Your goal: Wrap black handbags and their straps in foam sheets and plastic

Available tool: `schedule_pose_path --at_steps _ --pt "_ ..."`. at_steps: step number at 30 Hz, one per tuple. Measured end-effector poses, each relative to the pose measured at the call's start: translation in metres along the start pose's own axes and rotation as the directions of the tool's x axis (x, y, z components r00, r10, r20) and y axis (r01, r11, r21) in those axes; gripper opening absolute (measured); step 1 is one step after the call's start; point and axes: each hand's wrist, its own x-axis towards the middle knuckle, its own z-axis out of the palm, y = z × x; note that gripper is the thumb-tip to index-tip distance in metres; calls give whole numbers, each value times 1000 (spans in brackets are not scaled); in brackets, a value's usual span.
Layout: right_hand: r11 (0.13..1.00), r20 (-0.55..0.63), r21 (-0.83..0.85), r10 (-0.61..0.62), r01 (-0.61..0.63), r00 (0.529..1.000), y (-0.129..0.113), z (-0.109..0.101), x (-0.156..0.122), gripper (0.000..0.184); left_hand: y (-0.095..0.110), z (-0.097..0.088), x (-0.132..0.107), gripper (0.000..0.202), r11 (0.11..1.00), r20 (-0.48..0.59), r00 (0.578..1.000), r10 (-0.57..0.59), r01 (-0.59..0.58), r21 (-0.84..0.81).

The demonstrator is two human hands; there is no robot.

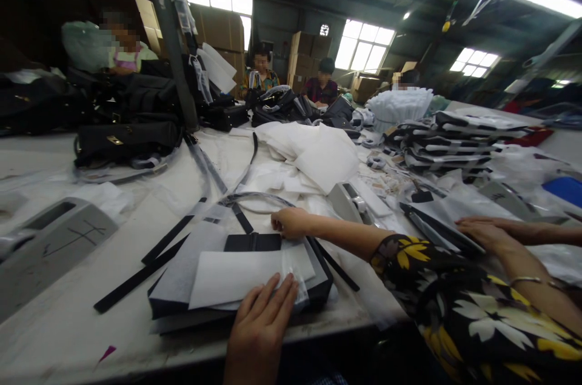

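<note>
My left hand (264, 324) lies flat with its fingers stretched out, over the near edge of a folded white sheet (236, 276) and a piece of clear plastic (295, 273). Beneath these is a black bag (321, 270) lying flat, partly covered with pale wrapping. My right hand (288, 222) is closed, fingertips curled together, at the bag's far side; what it pinches, if anything, is hidden. Just below it sits a small black flap or strap piece (252, 242). Beyond the bag curves a plastic-wrapped handle (259, 198). Black straps (140, 276) lie to the left.
Grey tape dispensers stand left (59, 251) and right (350, 203). White sheets (318, 151) are heaped ahead, and wrapped black bags (454, 142) are stacked at right. A co-worker's hands (491, 236) work close by. A metal post (175, 39) rises at left.
</note>
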Motion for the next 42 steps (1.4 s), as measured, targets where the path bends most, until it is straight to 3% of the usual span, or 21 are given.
schedule_pose_path --at_steps 4,6,10,13,18,20,22,26,28,31,35,36,38,40,42 --pt "996 -108 72 -44 52 993 5 -7 -16 27 -1 1 -1 46 999 4 1000 6 -6 35" --pt "992 -177 104 -55 74 983 3 -2 -34 32 -2 2 -1 46 999 9 1000 8 -9 49" --pt "979 -280 124 -120 160 953 -8 35 -71 62 -4 4 -1 48 998 -23 999 35 -33 55" --pt "971 -398 114 -148 209 906 -16 64 -80 63 -9 9 -4 53 995 -82 993 87 -83 47" --pt "966 -450 87 -179 242 875 -9 73 -69 66 -30 16 -4 61 959 -112 954 277 -268 87" --pt "968 -464 76 -177 238 868 -8 71 -68 66 -40 4 -2 60 937 -59 937 345 -340 83" --pt "968 -446 74 -184 240 876 -10 69 -71 67 -51 -20 1 57 920 15 927 374 -373 120" --pt "968 -405 76 -190 240 894 -10 66 -72 64 -76 -77 8 52 881 158 936 313 -349 319" --pt "964 -415 83 -196 252 888 -10 63 -70 61 -89 -93 7 51 869 264 919 292 -370 329" --pt "964 -462 98 -175 246 870 -18 57 -82 51 -103 -94 -6 50 905 346 904 251 -346 248" --pt "943 -634 242 -25 229 773 -51 63 -132 27 -102 -72 -28 50 950 239 958 161 -216 226" --pt "909 -616 342 26 237 788 -61 70 -145 30 -100 -68 -31 51 953 215 965 149 -198 228" --pt "751 -458 620 113 226 882 -78 93 -161 37 -97 -64 -34 52 957 187 972 142 -183 225" --pt "483 -284 857 151 180 947 -89 121 -164 32 -96 -63 -35 53 959 174 975 139 -176 221" --pt "240 -222 955 191 174 956 -95 145 -158 25 -96 -64 -34 55 961 173 975 139 -175 215"
